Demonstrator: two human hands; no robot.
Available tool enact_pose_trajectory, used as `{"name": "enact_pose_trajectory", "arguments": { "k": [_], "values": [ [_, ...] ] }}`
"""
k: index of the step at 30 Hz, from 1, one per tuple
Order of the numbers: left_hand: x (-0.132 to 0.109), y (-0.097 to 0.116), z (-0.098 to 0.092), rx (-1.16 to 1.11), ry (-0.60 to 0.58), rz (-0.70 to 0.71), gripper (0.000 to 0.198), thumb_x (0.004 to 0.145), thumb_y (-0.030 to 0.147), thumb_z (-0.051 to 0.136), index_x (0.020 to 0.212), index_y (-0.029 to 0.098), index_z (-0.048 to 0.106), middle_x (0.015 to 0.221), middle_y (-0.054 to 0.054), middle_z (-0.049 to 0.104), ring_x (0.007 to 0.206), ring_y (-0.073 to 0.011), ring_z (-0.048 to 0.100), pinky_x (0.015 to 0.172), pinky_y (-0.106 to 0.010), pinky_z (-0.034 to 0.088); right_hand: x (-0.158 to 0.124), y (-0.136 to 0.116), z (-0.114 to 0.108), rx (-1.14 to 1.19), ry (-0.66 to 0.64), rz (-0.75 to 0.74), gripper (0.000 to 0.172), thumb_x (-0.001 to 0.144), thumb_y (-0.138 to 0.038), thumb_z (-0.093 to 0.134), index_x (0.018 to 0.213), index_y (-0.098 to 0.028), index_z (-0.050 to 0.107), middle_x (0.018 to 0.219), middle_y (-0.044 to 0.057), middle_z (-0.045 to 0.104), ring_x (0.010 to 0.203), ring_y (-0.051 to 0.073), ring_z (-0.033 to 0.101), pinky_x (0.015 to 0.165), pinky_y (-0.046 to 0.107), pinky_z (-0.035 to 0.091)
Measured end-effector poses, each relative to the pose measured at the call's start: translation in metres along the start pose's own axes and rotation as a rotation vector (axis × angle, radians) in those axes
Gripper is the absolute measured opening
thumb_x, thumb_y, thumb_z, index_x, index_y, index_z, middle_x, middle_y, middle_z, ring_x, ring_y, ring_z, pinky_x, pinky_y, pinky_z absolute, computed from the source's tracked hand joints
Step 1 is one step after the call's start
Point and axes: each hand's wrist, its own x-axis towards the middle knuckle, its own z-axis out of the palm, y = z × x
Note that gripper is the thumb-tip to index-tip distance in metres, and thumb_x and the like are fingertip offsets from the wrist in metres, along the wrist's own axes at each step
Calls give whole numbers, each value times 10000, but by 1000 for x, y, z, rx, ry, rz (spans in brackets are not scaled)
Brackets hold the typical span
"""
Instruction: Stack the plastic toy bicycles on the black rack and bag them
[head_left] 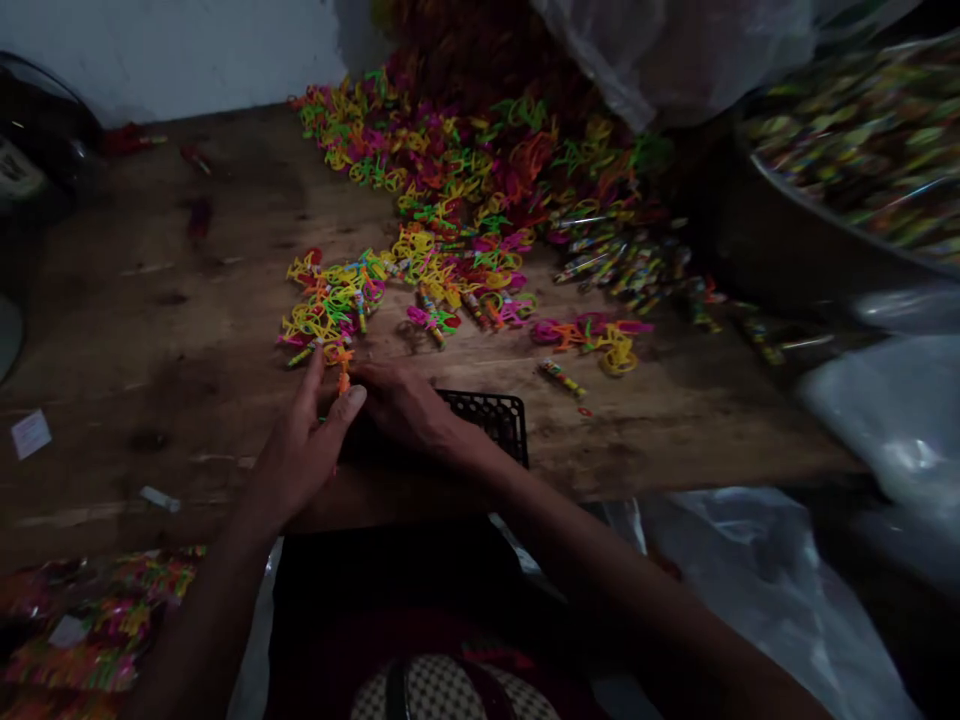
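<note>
Fabric with a checked pattern [442, 690] shows lowest, nearest to the person. On the left, below the table edge, lie bright plastic pieces in clear packing [97, 625]; on the right hangs a clear plastic bag [765, 570].

At the front of the wooden table [697, 420] I see a black basket [517, 425], partly hidden by the right arm. Above it the two hands are close together. The left hand [304, 440] has its thumb and forefinger apart; an orange piece [343, 372] is between the two hands, just beside this thumb, but I cannot tell which hand holds it. The right hand [405, 400] has bent fingers, and its fingertips are hidden, so I cannot tell its grip.

Just beyond the left forefinger is a small mixed heap [330, 285]. One wrapped tube [561, 379] lies apart, to the right. Farther, many such tubes [630, 260] lie beside the big colourful pile [465, 170], near a wide container [795, 215]. Behind stands a pale wall [202, 50].
</note>
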Motion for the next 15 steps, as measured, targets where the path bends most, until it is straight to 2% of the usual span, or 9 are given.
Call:
{"name": "enact_pose_trajectory", "arguments": {
  "k": [2, 5, 8, 10, 12, 15],
  "values": [
    [2, 3, -10, -45, 7, -10, 677, 980, 547, 572, 1570, 254, 417, 1621, -100, 444, 1521, -295, 394, 1263, -492, 342, 12, 6, -11, -77, 68, 51, 212, 904, -86, 548, 966, -165, 735, 923, 79, 758, 820, 194, 667, 777, 300, 508],
    [9, 10, -19, -63, 39, -56, 665, 997, 605, 500, 1557, 249, 442, 1628, -98, 432, 1532, -277, 374, 1301, -496, 251, 41, 13, -16, -321, 172, 294, 172, 948, -206, 577, 943, -137, 735, 875, 131, 754, 772, 234, 671, 727, 338, 501],
    [15, 16, -13, 29, 24, -54, 671, 986, 564, 549, 1567, 253, 423, 1616, -103, 454, 1511, -296, 413, 1266, -501, 335, 73, 16, -12, -456, 133, 462, 222, 919, -321, 671, 956, -114, 740, 892, 186, 759, 788, 281, 699, 714, 364, 510],
    [18, 18, -5, 150, -30, -19, 666, 983, 488, 576, 1574, 233, 406, 1563, -121, 521, 1455, -317, 492, 1219, -513, 407, 86, 19, -10, -466, 111, 501, 208, 895, -325, 696, 908, -124, 747, 889, 193, 760, 801, 291, 713, 717, 365, 517],
    [21, 19, 3, 257, -61, 40, 626, 996, 393, 536, 1572, 187, 401, 1521, -145, 560, 1407, -317, 544, 1201, -518, 427, 91, 26, -13, -461, 118, 518, 174, 888, -301, 678, 852, -146, 751, 853, 174, 761, 782, 280, 717, 700, 349, 517],
    [24, 16, 8, 306, -54, 131, 592, 996, 293, 469, 1566, 151, 399, 1548, -163, 526, 1422, -290, 529, 1207, -486, 423, 83, 37, -26, -456, 123, 499, 163, 866, -262, 640, 779, -172, 745, 761, 129, 746, 725, 259, 703, 667, 330, 505]
  ]
}}
